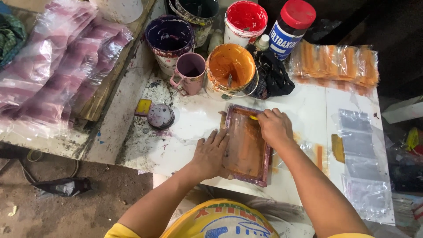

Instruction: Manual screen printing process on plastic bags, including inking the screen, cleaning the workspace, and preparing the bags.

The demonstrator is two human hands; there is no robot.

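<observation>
A small rectangular printing screen (245, 145) with a paint-stained purple frame and orange-inked mesh lies flat on the white table (194, 128). My left hand (210, 154) presses flat on the frame's left edge, fingers spread. My right hand (275, 127) is closed around a yellow squeegee (254, 117) at the far end of the screen, with only the squeegee's tip showing past my fingers.
Paint buckets stand behind the screen: orange (231, 70), purple (169, 40), red (245, 22), plus a pink mug (190, 72). A red-lidded jar (291, 27) and black rag (273, 77) sit nearby. Clear bags (359, 154) lie at right, orange-printed bags (337, 64) behind, purple-printed bags (53, 66) at left.
</observation>
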